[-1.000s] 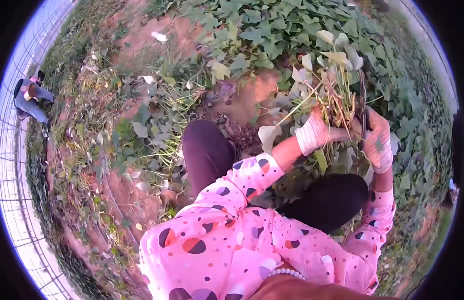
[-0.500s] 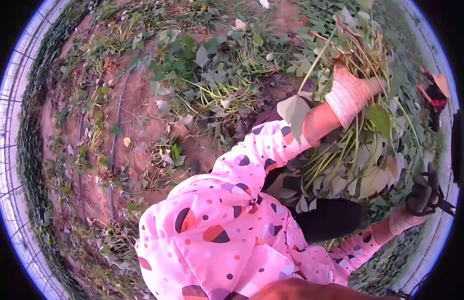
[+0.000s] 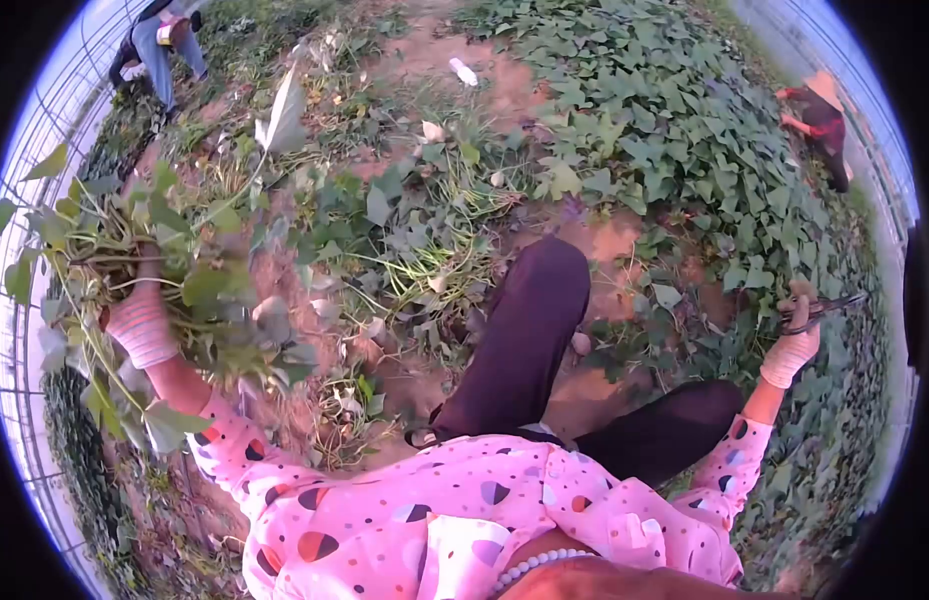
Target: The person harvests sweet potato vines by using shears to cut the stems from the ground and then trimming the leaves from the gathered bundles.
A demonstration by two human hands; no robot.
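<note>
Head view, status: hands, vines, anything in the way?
Left hand shut on vine bunch, out left. Right hand shut on shears, out right. One person upper left, second person upper right, both far off.

The left hand [image 3: 139, 325] has swung its bunch of cut vines [image 3: 134, 240] from the front right, where both hands met, out to the person's far left and holds it raised there. The right hand [image 3: 790, 348], gripping the shears [image 3: 822, 305], has parted from the bunch and now sits well apart, off to the right.

Single head-worn fisheye view, steeply downward, close over own legs [image 3: 529, 330].
</note>
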